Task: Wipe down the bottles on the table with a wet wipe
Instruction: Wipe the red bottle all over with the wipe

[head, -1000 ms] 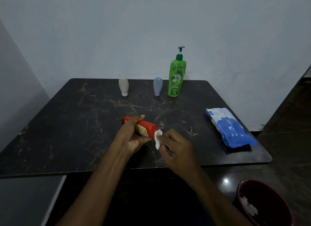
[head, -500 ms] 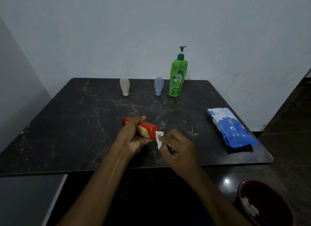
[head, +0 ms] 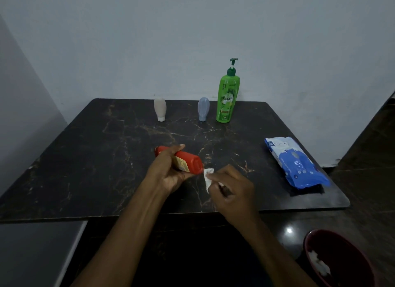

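Cataloguing the dark marble-patterned table [head: 85, 158], we counted 4 bottles and listed 7 items in all.

Item 1: a red bottle [head: 192, 163], held tilted above the table's near middle, with its cap end pointing away to the left. Our left hand [head: 168, 176] gripped it, fingers curled under the body and thumb laid over the top.

Item 2: a white wet wipe [head: 208, 177], crumpled and pinched in the bunched fingers of our right hand [head: 232, 190]. Its free edge sat at the bottle's base; we could not tell whether the 2 touched.

Item 3: a green pump bottle [head: 227, 98], upright at the far edge, with a label reading Vatika.

Item 4: a blue-grey bottle [head: 203, 108], standing on its cap just left of the green one.

Item 5: a beige bottle [head: 159, 108], also cap-down, further left and apart from the others.

Item 6: a blue and white wipes pack [head: 297, 164], lying flat near the right edge.

Item 7: a dark red bowl [head: 350, 252] on the floor at lower right, with white wads [head: 319, 264] inside.
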